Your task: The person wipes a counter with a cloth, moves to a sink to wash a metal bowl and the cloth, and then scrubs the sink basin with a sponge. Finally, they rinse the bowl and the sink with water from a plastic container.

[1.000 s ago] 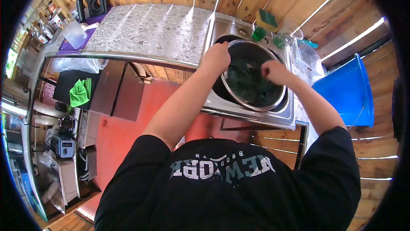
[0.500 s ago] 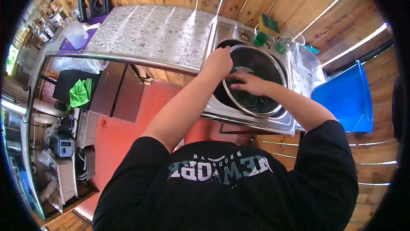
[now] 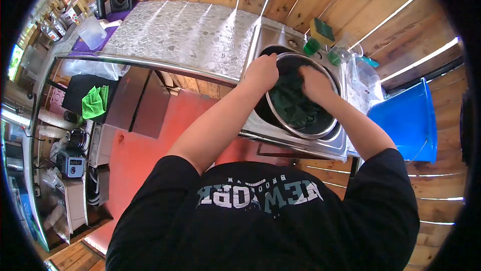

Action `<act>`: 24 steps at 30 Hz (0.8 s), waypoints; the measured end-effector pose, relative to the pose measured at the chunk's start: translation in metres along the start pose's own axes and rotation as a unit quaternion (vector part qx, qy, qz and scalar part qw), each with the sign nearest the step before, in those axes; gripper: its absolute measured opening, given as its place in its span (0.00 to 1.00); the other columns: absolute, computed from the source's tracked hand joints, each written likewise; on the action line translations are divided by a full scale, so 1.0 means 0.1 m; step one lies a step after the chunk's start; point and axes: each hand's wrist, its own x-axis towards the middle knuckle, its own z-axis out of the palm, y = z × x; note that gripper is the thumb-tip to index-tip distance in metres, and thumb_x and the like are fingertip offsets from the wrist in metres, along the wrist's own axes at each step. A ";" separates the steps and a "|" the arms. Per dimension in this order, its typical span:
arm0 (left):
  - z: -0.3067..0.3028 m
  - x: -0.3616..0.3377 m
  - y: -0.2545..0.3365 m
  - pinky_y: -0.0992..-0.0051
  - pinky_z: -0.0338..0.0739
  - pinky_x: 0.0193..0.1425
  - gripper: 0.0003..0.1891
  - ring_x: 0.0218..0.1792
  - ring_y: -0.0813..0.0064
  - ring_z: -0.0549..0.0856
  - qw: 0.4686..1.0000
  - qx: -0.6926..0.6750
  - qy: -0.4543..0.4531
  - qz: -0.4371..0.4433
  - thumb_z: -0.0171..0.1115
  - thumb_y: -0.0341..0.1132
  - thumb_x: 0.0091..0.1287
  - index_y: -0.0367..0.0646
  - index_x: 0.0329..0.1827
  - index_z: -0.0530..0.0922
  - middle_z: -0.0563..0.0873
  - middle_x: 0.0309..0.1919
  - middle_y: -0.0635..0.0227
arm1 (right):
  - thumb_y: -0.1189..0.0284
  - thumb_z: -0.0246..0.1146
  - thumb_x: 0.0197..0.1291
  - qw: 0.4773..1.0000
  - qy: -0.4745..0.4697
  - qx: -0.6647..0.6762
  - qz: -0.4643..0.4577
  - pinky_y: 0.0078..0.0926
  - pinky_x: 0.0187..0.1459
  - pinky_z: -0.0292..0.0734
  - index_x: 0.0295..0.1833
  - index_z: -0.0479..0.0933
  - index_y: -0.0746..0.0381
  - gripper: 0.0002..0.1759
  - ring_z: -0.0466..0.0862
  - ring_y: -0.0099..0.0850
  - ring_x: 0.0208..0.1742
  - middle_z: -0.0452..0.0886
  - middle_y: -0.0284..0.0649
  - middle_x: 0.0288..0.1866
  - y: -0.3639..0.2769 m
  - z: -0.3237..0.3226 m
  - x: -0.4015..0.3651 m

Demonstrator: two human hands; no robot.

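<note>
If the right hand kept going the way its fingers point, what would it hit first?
Likely the dark green mass in the metal bowl; the right hand seems to rest on it, though depth is unclear.

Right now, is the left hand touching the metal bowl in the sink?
Touching. In the head view the left hand grips the rim of the metal bowl, its fingers curled over the edge with no gap.

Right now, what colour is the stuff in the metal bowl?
Dark green; the contents of the metal bowl show best in the head view.
</note>
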 end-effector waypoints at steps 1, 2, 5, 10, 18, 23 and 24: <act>0.02 0.01 -0.01 0.56 0.75 0.49 0.17 0.43 0.49 0.81 1.000 0.000 0.000 0.002 0.51 0.34 0.62 0.39 0.52 0.76 0.83 0.39 0.47 | 0.77 0.58 0.51 0.993 -0.069 0.049 -0.084 0.44 0.52 0.73 0.56 0.70 0.64 0.23 0.77 0.49 0.51 0.75 0.51 0.51 -0.06 0.05 0.05; 0.03 0.01 -0.01 0.56 0.75 0.49 0.17 0.43 0.49 0.82 1.000 0.000 0.004 0.006 0.51 0.34 0.62 0.39 0.52 0.76 0.83 0.39 0.47 | 0.76 0.58 0.52 0.972 -0.137 0.097 -0.167 0.44 0.54 0.72 0.58 0.69 0.63 0.25 0.76 0.48 0.54 0.74 0.51 0.53 -0.07 0.11 0.09; 0.04 0.00 -0.02 0.56 0.75 0.49 0.17 0.43 0.50 0.82 1.000 0.002 0.009 0.015 0.51 0.33 0.62 0.39 0.53 0.76 0.83 0.38 0.47 | 0.68 0.61 0.54 0.986 -0.150 0.055 -0.053 0.46 0.60 0.66 0.64 0.66 0.58 0.29 0.71 0.45 0.61 0.69 0.49 0.61 -0.05 0.31 0.13; -0.01 -0.01 0.02 0.56 0.75 0.49 0.18 0.43 0.50 0.82 1.000 0.011 -0.009 -0.009 0.50 0.32 0.62 0.39 0.54 0.75 0.83 0.39 0.47 | 0.56 0.61 0.55 0.981 -0.075 0.024 -0.178 0.60 0.62 0.58 0.67 0.61 0.54 0.35 0.62 0.54 0.67 0.58 0.52 0.69 -0.24 0.29 -0.22; 0.02 0.00 0.00 0.56 0.75 0.50 0.18 0.44 0.50 0.82 1.000 0.002 -0.009 -0.007 0.49 0.33 0.63 0.39 0.55 0.75 0.82 0.40 0.48 | 0.45 0.53 0.59 0.976 -0.113 -0.055 -0.176 0.60 0.60 0.60 0.65 0.65 0.55 0.34 0.59 0.56 0.68 0.61 0.55 0.66 -0.26 0.78 0.00; 0.02 -0.01 -0.01 0.56 0.75 0.50 0.19 0.44 0.50 0.82 1.000 0.002 -0.006 0.000 0.48 0.32 0.62 0.39 0.55 0.75 0.82 0.41 0.47 | 0.53 0.59 0.57 0.966 -0.237 0.057 -0.091 0.51 0.56 0.66 0.60 0.67 0.57 0.30 0.66 0.51 0.61 0.64 0.49 0.62 -0.27 0.77 0.20; 0.01 -0.01 0.00 0.56 0.75 0.50 0.19 0.45 0.50 0.81 1.000 -0.001 -0.011 -0.003 0.47 0.32 0.62 0.39 0.55 0.75 0.82 0.41 0.47 | 0.51 0.57 0.58 0.959 -0.272 0.047 -0.061 0.52 0.57 0.65 0.61 0.67 0.57 0.30 0.65 0.53 0.63 0.64 0.51 0.63 -0.29 0.71 0.27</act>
